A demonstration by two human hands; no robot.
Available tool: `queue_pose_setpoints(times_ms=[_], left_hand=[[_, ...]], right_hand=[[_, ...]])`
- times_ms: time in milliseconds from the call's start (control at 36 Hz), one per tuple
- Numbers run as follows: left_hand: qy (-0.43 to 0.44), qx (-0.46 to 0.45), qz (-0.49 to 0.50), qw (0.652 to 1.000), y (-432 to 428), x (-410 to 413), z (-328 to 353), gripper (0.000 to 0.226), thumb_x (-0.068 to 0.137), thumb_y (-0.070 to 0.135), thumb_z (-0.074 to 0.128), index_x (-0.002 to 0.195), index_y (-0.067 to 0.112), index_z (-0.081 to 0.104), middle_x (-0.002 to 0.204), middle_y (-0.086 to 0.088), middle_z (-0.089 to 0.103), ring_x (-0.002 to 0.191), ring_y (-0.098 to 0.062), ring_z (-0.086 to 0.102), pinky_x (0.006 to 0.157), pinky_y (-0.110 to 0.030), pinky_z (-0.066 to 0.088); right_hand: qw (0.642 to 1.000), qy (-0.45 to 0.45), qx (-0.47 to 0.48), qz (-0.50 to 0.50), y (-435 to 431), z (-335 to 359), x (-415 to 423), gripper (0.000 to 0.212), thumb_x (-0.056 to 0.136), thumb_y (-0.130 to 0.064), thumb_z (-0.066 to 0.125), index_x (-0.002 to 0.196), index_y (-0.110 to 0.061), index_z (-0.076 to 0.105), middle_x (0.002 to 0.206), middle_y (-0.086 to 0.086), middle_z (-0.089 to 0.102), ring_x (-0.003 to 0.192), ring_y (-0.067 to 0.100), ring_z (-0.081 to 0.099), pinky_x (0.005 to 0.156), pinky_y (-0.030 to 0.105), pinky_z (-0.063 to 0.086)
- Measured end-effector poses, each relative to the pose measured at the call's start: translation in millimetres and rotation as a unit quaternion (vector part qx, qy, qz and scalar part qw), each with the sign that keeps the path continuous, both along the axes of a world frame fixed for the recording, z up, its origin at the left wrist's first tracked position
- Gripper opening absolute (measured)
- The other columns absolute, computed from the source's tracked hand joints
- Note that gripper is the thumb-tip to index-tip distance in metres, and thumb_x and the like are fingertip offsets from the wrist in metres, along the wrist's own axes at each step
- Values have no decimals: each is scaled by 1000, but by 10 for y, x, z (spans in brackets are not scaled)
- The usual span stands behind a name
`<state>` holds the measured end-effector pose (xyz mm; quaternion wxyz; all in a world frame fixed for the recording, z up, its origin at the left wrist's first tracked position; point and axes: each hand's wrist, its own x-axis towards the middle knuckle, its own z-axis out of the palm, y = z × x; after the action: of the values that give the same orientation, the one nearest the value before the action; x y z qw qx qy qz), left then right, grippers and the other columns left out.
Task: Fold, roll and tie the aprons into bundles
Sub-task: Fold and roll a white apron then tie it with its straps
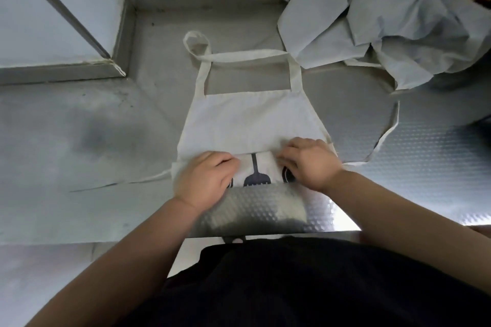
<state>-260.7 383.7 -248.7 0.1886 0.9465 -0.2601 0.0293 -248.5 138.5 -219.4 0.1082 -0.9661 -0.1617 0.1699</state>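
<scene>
A cream apron (249, 119) lies flat on the steel table, bib end away from me, neck strap (239, 57) looped at the far side. Its near part is folded or rolled over, showing a dark printed spatula (256, 176). My left hand (206, 178) grips the left side of that folded edge with curled fingers. My right hand (309, 160) grips the right side the same way. One waist tie (127, 180) trails to the left, the other (385, 135) curves out to the right.
A heap of pale grey aprons (385, 26) sits at the far right of the table. The embossed steel table (425, 167) ends at a near edge just in front of my body. A raised ledge (53, 71) and wall stand at the far left.
</scene>
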Motion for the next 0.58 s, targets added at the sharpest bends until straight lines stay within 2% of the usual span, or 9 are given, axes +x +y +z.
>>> queue_pose_setpoints(times_ms=[56, 111, 167, 222, 278, 389, 472, 528, 583], left_hand=[[37, 23, 19, 999, -36, -144, -25, 34, 88, 33, 50, 111, 15, 67, 113, -3, 65, 97, -29, 61, 83, -44, 52], [77, 62, 27, 995, -57, -228, -2, 59, 83, 57, 45, 125, 17, 58, 128, -2, 55, 114, -25, 50, 99, -43, 42], [90, 74, 30, 993, -60, -248, 24, 75, 74, 70, 45, 129, 20, 54, 133, 1, 51, 118, -21, 44, 101, -40, 37], [102, 78, 39, 991, -60, -209, 56, 78, 68, 74, 46, 126, 23, 55, 129, 4, 54, 116, -22, 48, 99, -39, 38], [118, 84, 38, 989, -70, -113, 111, 75, 65, 71, 48, 123, 24, 59, 125, 5, 57, 114, -22, 52, 97, -36, 38], [196, 45, 21, 979, -28, 191, 286, 54, 71, 46, 46, 116, 24, 66, 116, 4, 66, 106, -20, 59, 91, -32, 46], [277, 62, 10, 959, 30, 439, 406, 65, 68, 66, 35, 98, 21, 71, 97, -1, 67, 93, -18, 61, 84, -35, 47], [306, 72, -1, 949, 53, 599, 430, 63, 75, 68, 40, 84, 11, 65, 87, -6, 63, 88, -21, 59, 78, -35, 45], [324, 81, 14, 942, 70, 718, 423, 45, 90, 55, 48, 85, 12, 61, 87, -6, 62, 89, -23, 58, 72, -30, 40]], right_hand=[[1000, -7, -15, 11, -32, -44, -83, 44, 94, -43, 30, 128, -30, 55, 128, 2, 53, 117, 28, 49, 94, 35, 29], [999, 7, -32, 19, -58, -13, -136, 76, 78, -65, 11, 137, -32, 45, 140, 1, 44, 128, 25, 40, 101, 37, 23], [995, 28, -79, 53, -71, 3, -191, 88, 72, -77, 12, 146, -33, 28, 150, -3, 29, 137, 20, 27, 107, 37, 16], [993, 34, -96, 66, -65, -1, -209, 78, 83, -74, 29, 148, -32, 21, 154, -5, 22, 140, 18, 23, 109, 35, 14], [995, 16, -84, 54, -60, 30, -188, 64, 91, -62, 36, 145, -30, 30, 150, -7, 32, 136, 17, 32, 106, 34, 20], [997, 17, -66, 23, -74, 169, -54, 47, 94, -57, 31, 113, -21, 53, 113, 0, 64, 104, 24, 58, 85, 31, 36], [994, 94, -42, -24, -101, 260, 106, 38, 94, -58, 33, 92, -21, 42, 100, 5, 62, 90, 26, 56, 67, 30, 34], [989, 132, -33, -53, -102, 308, 230, 37, 94, -58, 35, 95, -21, 41, 102, 7, 60, 86, 24, 51, 66, 31, 36], [987, 141, -46, -62, -71, 323, 341, 39, 96, -54, 34, 107, -19, 45, 108, 8, 59, 87, 24, 49, 71, 33, 37]])
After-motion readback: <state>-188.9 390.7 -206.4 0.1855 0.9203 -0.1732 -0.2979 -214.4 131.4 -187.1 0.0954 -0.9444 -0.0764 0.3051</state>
